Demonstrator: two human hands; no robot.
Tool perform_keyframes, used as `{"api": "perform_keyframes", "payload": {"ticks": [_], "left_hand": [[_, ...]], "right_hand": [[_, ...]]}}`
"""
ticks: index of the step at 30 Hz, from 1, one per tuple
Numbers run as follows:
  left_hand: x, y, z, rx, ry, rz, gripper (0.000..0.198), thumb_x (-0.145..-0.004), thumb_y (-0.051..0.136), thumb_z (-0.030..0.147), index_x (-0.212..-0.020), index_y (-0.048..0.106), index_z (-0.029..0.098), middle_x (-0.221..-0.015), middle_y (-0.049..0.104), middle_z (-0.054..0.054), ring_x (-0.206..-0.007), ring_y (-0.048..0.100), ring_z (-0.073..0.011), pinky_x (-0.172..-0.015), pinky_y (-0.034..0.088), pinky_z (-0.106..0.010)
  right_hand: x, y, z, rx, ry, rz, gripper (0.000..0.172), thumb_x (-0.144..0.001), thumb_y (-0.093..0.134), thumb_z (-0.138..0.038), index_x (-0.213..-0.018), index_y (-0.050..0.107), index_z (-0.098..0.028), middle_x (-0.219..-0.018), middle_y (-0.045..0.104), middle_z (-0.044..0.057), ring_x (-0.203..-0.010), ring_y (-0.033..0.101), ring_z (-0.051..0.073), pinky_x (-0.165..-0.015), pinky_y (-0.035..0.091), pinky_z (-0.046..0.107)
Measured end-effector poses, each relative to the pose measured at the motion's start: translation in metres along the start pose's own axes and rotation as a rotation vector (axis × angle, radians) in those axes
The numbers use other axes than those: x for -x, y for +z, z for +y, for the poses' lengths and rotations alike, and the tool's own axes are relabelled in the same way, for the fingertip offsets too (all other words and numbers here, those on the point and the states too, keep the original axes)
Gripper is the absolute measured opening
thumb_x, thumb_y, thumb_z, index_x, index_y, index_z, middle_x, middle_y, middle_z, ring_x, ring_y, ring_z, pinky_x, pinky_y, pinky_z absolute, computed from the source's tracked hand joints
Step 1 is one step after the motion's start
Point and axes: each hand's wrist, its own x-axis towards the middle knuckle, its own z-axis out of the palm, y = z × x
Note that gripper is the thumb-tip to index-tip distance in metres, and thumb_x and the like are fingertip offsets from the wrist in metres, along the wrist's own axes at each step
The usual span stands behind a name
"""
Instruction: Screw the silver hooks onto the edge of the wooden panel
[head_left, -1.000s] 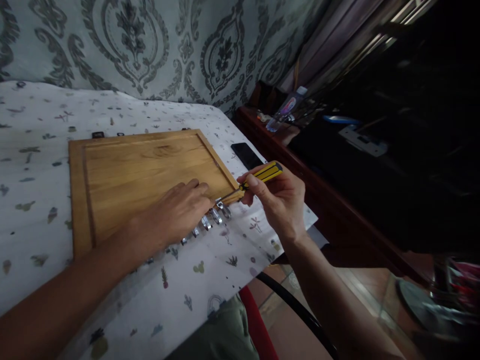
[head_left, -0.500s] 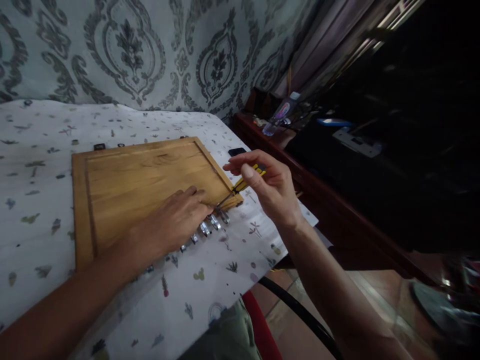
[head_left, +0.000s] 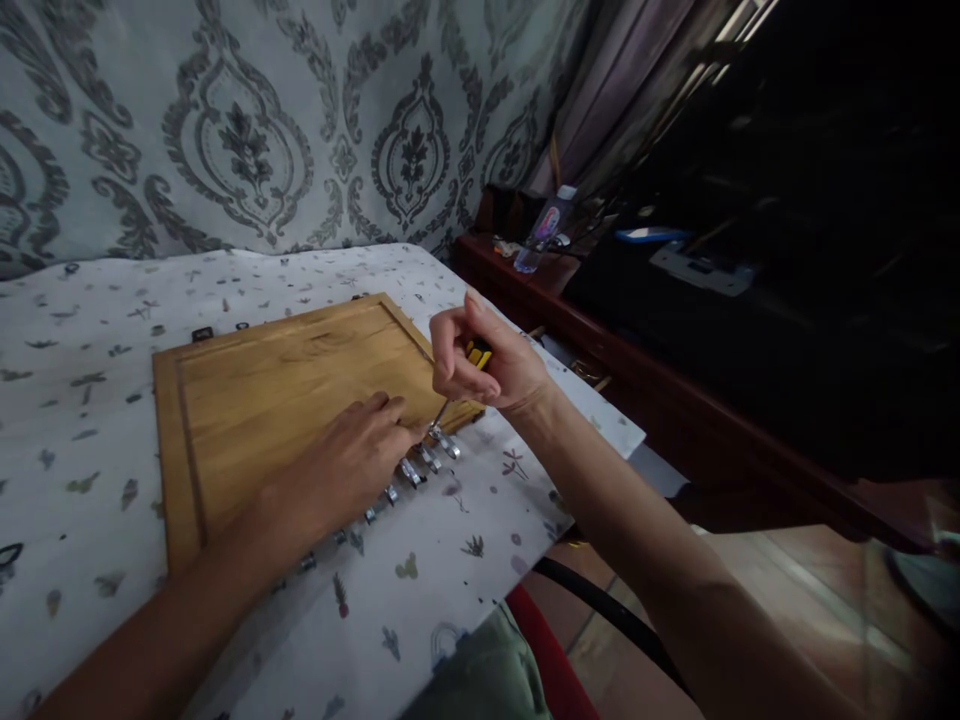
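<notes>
A framed wooden panel (head_left: 300, 390) lies flat on the patterned tablecloth. Along its near edge runs a row of small shiny metal fittings (head_left: 411, 472). My left hand (head_left: 360, 450) rests on the panel by that edge, its fingers bent and drawn together beside the fittings; whatever they pinch is hidden. My right hand (head_left: 487, 355) is closed round the yellow and black handle of a screwdriver (head_left: 478, 353). Its thin shaft slants down to a fitting near the panel's right corner, close to my left fingertips.
The white tablecloth (head_left: 517, 530) spreads around the panel. Beyond the table's right edge stands dark red furniture (head_left: 480, 262) bearing a clear bottle (head_left: 541, 235). A blue-and-white object (head_left: 651, 236) and a grey plate-like piece (head_left: 705, 270) lie on a black surface.
My right hand has turned and its fingers have curled in round the screwdriver handle, which stands steeper. The left hand stays at the panel's edge. The view has shifted slightly.
</notes>
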Motion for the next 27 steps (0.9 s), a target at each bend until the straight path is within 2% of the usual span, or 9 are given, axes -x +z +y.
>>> {"api": "perform_keyframes", "payload": {"ticks": [2,4,9,12,15,17,23,25,27], "left_hand": [[0.000,0.000,0.000,0.003,0.009,0.007,0.029,-0.102,0.043,0.012,-0.111,0.070,0.019,-0.112,0.062,-0.010,-0.109,0.056,-0.0264,-0.094,0.047,-0.042],[0.000,-0.001,0.000,0.004,0.019,0.007,0.027,-0.102,0.045,0.012,-0.105,0.070,0.019,-0.107,0.062,-0.009,-0.106,0.056,-0.0258,-0.091,0.047,-0.041],[0.000,-0.001,0.000,-0.025,0.016,0.003,0.027,-0.103,0.044,0.013,-0.099,0.070,0.018,-0.100,0.060,-0.009,-0.097,0.055,-0.0243,-0.083,0.046,-0.039],[0.000,0.001,0.000,-0.051,0.013,0.020,0.027,-0.102,0.044,0.014,-0.106,0.070,0.019,-0.100,0.060,-0.009,-0.096,0.055,-0.0240,-0.082,0.046,-0.038],[-0.001,0.001,-0.001,-0.051,0.005,0.020,0.025,-0.101,0.048,0.015,-0.105,0.072,0.021,-0.099,0.059,-0.008,-0.098,0.055,-0.0246,-0.083,0.046,-0.038],[-0.001,0.000,0.000,-0.029,-0.002,0.007,0.026,-0.102,0.048,0.015,-0.102,0.073,0.021,-0.099,0.059,-0.008,-0.099,0.055,-0.0251,-0.084,0.046,-0.038],[0.000,-0.005,0.003,-0.024,0.005,0.012,0.031,-0.102,0.044,0.011,-0.109,0.072,0.020,-0.106,0.062,-0.008,-0.108,0.056,-0.0258,-0.093,0.047,-0.040],[0.000,-0.004,0.003,-0.031,0.000,0.011,0.031,-0.102,0.044,0.011,-0.114,0.071,0.020,-0.109,0.062,-0.009,-0.111,0.055,-0.0261,-0.096,0.046,-0.041],[-0.001,-0.004,0.003,-0.036,-0.001,0.001,0.031,-0.102,0.043,0.012,-0.114,0.070,0.019,-0.110,0.062,-0.010,-0.110,0.055,-0.0263,-0.095,0.046,-0.041]], "right_hand": [[0.001,0.007,-0.003,0.077,0.013,0.066,0.069,-0.089,0.044,-0.085,-0.059,0.056,-0.024,-0.032,0.024,-0.011,-0.028,0.016,0.006,-0.033,0.024,0.021],[0.002,0.019,-0.004,0.142,0.007,0.219,0.074,-0.087,0.036,-0.091,-0.059,0.055,-0.025,-0.034,0.022,-0.011,-0.029,0.016,0.007,-0.032,0.024,0.023],[0.005,0.051,0.010,0.252,-0.170,0.826,0.066,-0.095,0.031,-0.083,-0.069,0.055,-0.027,-0.043,0.025,-0.007,-0.036,0.026,0.011,-0.037,0.027,0.027],[0.006,0.057,0.017,0.236,-0.241,0.928,0.063,-0.097,0.030,-0.080,-0.074,0.056,-0.027,-0.047,0.025,-0.007,-0.038,0.027,0.012,-0.039,0.026,0.027],[0.008,0.050,0.015,0.133,-0.259,0.875,0.064,-0.095,0.037,-0.082,-0.074,0.057,-0.025,-0.048,0.025,-0.008,-0.039,0.023,0.010,-0.039,0.022,0.026],[0.011,0.040,0.010,0.076,-0.212,0.745,0.064,-0.092,0.047,-0.081,-0.071,0.061,-0.022,-0.048,0.031,-0.008,-0.040,0.025,0.008,-0.040,0.022,0.025],[0.011,0.009,0.000,0.134,-0.184,0.283,0.052,-0.086,0.076,-0.060,-0.054,0.071,-0.019,-0.065,0.064,0.002,-0.063,0.058,0.011,-0.059,0.047,0.024],[0.008,0.004,0.001,0.077,-0.182,0.148,0.057,-0.086,0.076,-0.060,-0.048,0.065,-0.019,-0.065,0.067,0.003,-0.060,0.060,0.011,-0.058,0.047,0.025],[0.004,0.004,0.003,-0.018,-0.165,0.052,0.064,-0.089,0.072,-0.061,-0.044,0.056,-0.019,-0.055,0.062,0.001,-0.046,0.051,0.008,-0.047,0.041,0.024]]}}
